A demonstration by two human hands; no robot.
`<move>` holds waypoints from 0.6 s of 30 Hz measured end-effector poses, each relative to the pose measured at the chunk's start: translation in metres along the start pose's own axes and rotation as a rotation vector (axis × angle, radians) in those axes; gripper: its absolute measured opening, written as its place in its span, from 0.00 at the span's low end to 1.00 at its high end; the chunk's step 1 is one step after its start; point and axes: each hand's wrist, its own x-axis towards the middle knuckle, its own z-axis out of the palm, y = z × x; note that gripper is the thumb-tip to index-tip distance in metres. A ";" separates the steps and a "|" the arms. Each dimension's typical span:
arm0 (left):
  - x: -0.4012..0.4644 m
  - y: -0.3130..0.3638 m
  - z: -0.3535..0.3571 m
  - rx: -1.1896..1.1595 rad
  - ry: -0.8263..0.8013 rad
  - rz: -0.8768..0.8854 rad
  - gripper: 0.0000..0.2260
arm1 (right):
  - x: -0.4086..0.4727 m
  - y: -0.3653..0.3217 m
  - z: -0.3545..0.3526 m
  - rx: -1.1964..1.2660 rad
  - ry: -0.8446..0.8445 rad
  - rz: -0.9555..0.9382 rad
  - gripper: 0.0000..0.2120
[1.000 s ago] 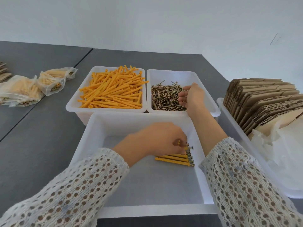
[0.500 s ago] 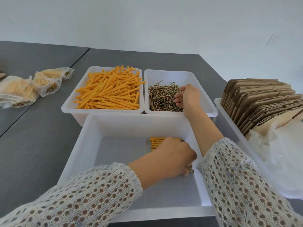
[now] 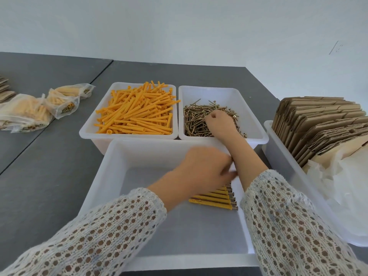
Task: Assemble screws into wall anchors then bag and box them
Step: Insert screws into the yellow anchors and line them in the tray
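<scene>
My right hand point(image 3: 219, 124) reaches into the far right white bin point(image 3: 256, 116), its fingers curled down into the pile of brass screws point(image 3: 195, 120). Motion-blurred, my left hand point(image 3: 205, 170) hovers over the near large white bin point(image 3: 103, 186), fingers loosely bent, with no anchor showing in it. Just under and right of it, several orange anchors with screws in them point(image 3: 215, 200) lie side by side on the bin floor. Loose orange wall anchors point(image 3: 137, 116) fill the far left bin.
Filled clear bags point(image 3: 59, 104) lie on the grey table at the left. A long white bin point(image 3: 278, 156) at the right holds flat cardboard boxes point(image 3: 318, 124) standing on edge and white plastic sheets point(image 3: 348, 186). A white wall stands behind.
My left hand has lifted off the row of assembled anchors and moved up and back. My right hand has dug lower into the screws.
</scene>
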 end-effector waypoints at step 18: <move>-0.005 -0.122 -0.030 0.228 0.389 -0.603 0.11 | -0.005 -0.011 0.003 -0.279 -0.231 0.013 0.12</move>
